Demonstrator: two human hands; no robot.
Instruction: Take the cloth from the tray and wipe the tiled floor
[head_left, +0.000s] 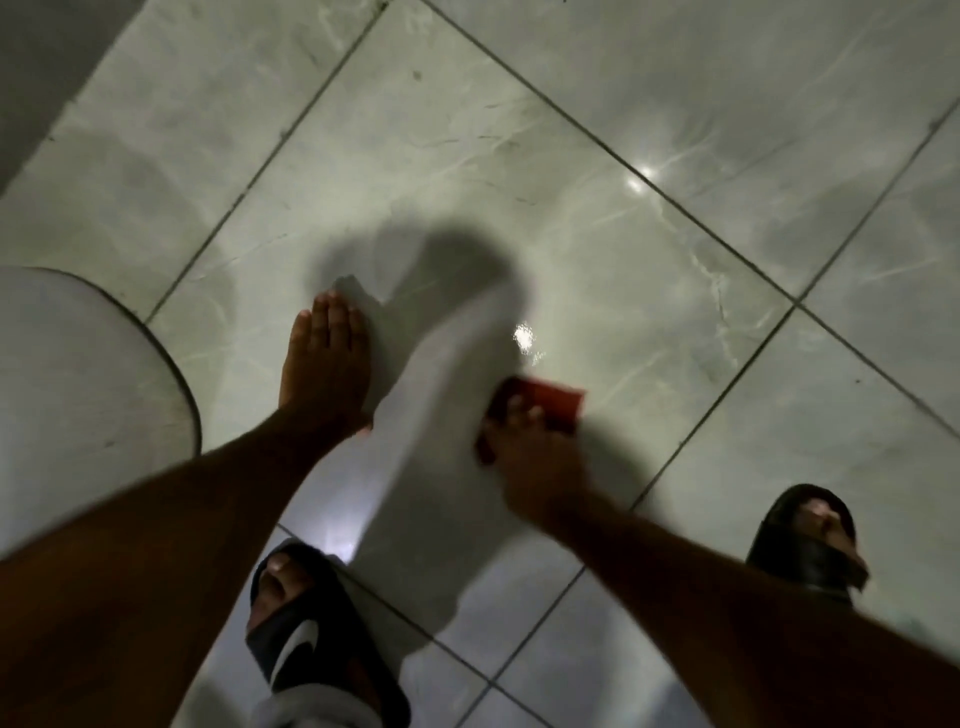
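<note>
A red cloth (545, 408) lies flat on the glossy grey marble-look tiled floor (571, 156), near the middle of the view. My right hand (524, 457) presses down on the cloth's near edge, its fingers spread over the fabric and blurred by motion. My left hand (324, 358) rests flat on the floor to the left of the cloth, fingers together and pointing away from me, with nothing in it. Both forearms reach in from the bottom of the view. The tray is not in view.
My two feet in black slide sandals stand on the tiles, one at bottom centre (311, 629) and one at right (810, 545). A pale rounded object (78, 395) sits at the left edge. A wall base (31, 67) runs across the top-left corner.
</note>
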